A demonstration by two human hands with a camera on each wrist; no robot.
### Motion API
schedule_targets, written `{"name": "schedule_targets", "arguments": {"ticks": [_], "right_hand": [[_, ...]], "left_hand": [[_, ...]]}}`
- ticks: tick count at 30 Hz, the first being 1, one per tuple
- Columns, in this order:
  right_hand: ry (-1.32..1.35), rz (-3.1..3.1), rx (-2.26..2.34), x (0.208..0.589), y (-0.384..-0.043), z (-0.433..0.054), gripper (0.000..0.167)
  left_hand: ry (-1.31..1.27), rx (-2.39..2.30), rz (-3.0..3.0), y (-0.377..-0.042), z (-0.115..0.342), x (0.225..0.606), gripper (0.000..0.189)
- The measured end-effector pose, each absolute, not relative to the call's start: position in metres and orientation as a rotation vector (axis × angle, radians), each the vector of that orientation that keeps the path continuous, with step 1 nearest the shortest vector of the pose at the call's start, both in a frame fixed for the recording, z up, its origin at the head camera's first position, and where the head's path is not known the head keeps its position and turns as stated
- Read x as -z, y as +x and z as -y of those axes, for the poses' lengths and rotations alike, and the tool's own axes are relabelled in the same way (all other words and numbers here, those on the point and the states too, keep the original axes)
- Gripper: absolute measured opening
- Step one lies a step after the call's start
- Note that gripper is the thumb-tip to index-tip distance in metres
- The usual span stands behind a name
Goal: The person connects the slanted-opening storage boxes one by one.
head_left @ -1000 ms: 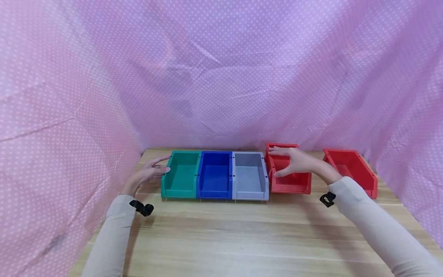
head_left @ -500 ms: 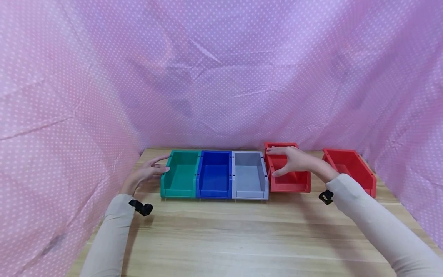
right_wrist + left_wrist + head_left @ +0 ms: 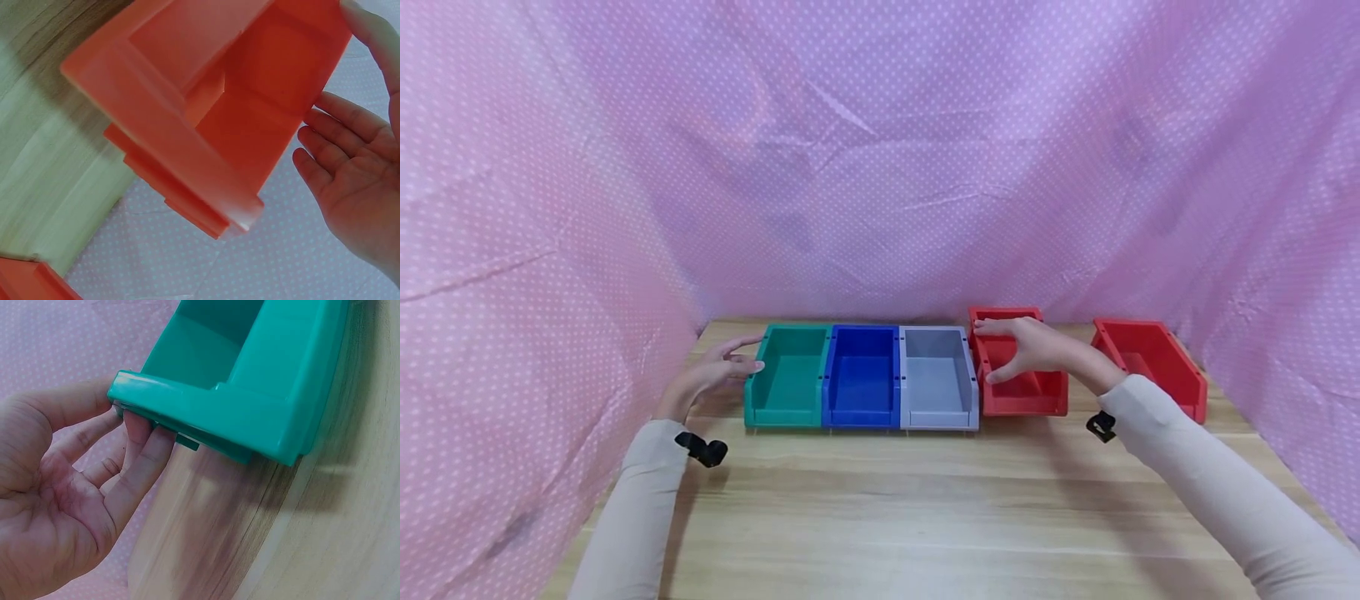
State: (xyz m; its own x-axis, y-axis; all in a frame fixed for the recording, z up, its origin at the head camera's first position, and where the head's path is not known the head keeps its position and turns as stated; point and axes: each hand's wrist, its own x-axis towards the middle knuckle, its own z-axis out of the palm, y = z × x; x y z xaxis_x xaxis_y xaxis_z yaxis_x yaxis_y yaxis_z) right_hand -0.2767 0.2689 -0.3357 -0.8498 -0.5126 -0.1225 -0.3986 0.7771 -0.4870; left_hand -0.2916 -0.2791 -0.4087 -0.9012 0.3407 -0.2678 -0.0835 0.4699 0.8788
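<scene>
A green storage bin [image 3: 784,417], a blue bin [image 3: 861,416] and a grey bin [image 3: 938,419] stand side by side in the head view. At the green bin's left side, my left hand [image 3: 711,375] holds the side rim, thumb at the top edge and fingertips against the outer wall under it. A red bin [image 3: 1025,406] adjoins the grey one, set slightly farther back. My right hand [image 3: 1041,346] reaches over it and holds its side wall; the right wrist view shows the thumb at the rim and rather straight fingers along the wall's outside. Nothing lies in these bins.
A second red bin [image 3: 1191,392] sits apart at the right, partly behind my right forearm. The wooden table [image 3: 865,517] extends in front of the row. Pink dotted cloth [image 3: 880,167] hangs behind and on both sides. Black mounts [image 3: 702,448] are on both wrists.
</scene>
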Motion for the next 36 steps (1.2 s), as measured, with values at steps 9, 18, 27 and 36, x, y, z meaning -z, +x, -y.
{"name": "schedule_targets", "arguments": {"ticks": [9,18,27,36], "right_hand": [[-0.691,-2.721,0.656,0.341,-0.277,-0.271,0.089],[-0.715,-2.713,0.681,0.342,-0.278,-0.273,0.086],[-0.689,-2.694,0.693,0.340,-0.280,-0.269,0.086],[-0.705,-2.692,0.662,0.353,-0.282,-0.265,0.086]], "left_hand": [[0.221,-1.360,-2.356,-0.295,0.276,0.409,0.078],[0.247,-1.374,-2.361,-0.299,0.273,0.405,0.078],[0.234,-1.387,-2.348,-0.298,0.277,0.404,0.080],[0.257,-1.358,-2.373,-0.291,0.279,0.411,0.078]]}}
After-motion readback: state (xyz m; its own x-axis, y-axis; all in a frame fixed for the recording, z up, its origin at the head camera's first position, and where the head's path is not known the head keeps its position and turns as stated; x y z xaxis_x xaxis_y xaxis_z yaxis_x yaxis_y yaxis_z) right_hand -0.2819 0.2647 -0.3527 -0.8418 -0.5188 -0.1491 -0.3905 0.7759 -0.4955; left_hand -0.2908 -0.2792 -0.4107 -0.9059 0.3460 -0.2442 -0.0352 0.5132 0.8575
